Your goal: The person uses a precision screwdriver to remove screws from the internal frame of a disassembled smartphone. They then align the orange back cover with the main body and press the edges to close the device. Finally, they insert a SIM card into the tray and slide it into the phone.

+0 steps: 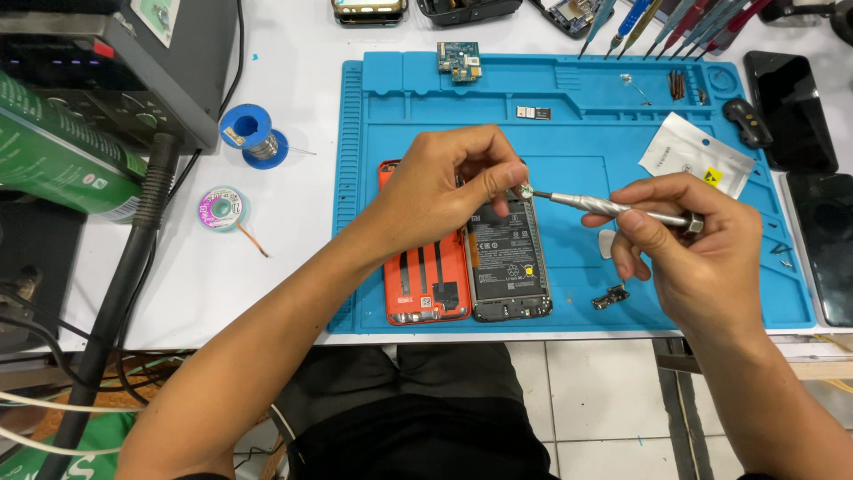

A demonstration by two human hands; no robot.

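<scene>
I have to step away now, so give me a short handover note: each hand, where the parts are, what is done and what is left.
Left hand: pinching a small round part over the top of the opened phone.
Right hand: holding the screwdriver, tip at that part.
Parts: orange back cover lies inside-up beside the phone on the blue mat; a small connector board lies right of the phone, a circuit board at the mat's top edge.
Done: back cover off, battery exposed.
Left: phone not yet closed up.

- Your left hand (444, 191) hides the opened phone's (508, 267) top end.
- The part pinched at the screwdriver (613, 208) tip is too small to identify.
- At three o'clock, the dark screen (831, 244) runs off the edge.
</scene>
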